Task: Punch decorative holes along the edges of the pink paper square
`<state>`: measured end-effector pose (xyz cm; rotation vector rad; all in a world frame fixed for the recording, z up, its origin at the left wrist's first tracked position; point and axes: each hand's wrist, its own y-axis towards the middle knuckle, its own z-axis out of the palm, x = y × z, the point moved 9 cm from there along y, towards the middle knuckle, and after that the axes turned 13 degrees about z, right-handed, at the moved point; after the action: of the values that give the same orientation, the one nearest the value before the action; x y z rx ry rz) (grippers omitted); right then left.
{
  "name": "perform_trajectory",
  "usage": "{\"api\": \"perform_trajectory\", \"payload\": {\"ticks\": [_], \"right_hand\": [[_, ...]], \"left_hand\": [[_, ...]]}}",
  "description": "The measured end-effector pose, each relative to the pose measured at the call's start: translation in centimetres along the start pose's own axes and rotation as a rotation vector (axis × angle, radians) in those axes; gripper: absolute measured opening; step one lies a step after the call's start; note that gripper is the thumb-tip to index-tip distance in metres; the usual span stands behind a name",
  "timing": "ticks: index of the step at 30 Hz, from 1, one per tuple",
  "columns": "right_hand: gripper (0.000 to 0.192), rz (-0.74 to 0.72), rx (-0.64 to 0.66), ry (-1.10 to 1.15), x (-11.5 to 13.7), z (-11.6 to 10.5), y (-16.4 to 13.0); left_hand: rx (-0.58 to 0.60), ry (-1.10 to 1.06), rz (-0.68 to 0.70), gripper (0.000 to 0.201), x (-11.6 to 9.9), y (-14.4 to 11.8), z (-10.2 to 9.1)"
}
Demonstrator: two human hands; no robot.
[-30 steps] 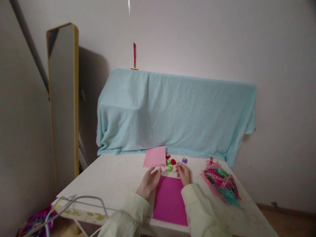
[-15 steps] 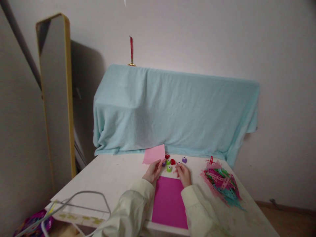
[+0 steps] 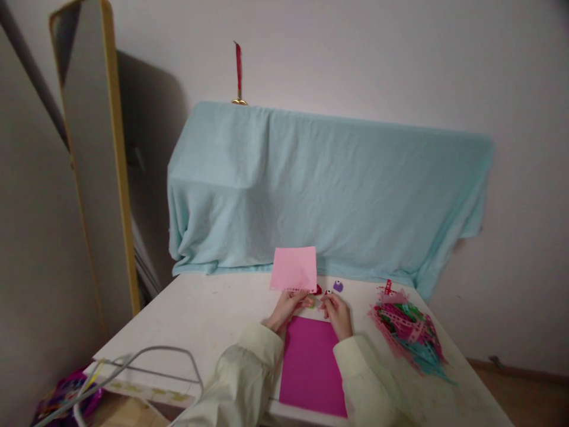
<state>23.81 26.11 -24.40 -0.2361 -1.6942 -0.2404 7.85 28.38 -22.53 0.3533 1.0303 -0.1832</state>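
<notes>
My left hand (image 3: pixel 287 308) grips the lower edge of a light pink paper sheet (image 3: pixel 294 268) and holds it upright above the white table (image 3: pixel 204 317). My right hand (image 3: pixel 336 311) rests just right of it, fingers curled around a small paper punch that is mostly hidden. A magenta paper sheet (image 3: pixel 313 365) lies flat on the table between my forearms. A purple punch (image 3: pixel 338 286) and a red punch (image 3: pixel 317 289) sit just beyond my hands; other small punches are hidden behind the raised sheet.
A heap of pink, teal and green paper strips (image 3: pixel 406 332) lies at the table's right. A light blue cloth (image 3: pixel 320 190) drapes something along the wall behind. A yellow-framed mirror (image 3: pixel 91 160) leans at left. A grey wire frame (image 3: pixel 146 367) sits at the near left corner.
My left hand left the table, took the light pink sheet by its lower edge and raised it upright, shifting it right. The camera view shifted slightly.
</notes>
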Motion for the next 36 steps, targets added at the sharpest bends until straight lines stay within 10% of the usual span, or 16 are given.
{"api": "perform_trajectory", "payload": {"ticks": [36], "right_hand": [[0.033,0.013,0.013,0.008,-1.0,-0.1,0.3]], "left_hand": [[-0.180,0.051,0.146,0.036,-1.0,-0.4,-2.4]]}}
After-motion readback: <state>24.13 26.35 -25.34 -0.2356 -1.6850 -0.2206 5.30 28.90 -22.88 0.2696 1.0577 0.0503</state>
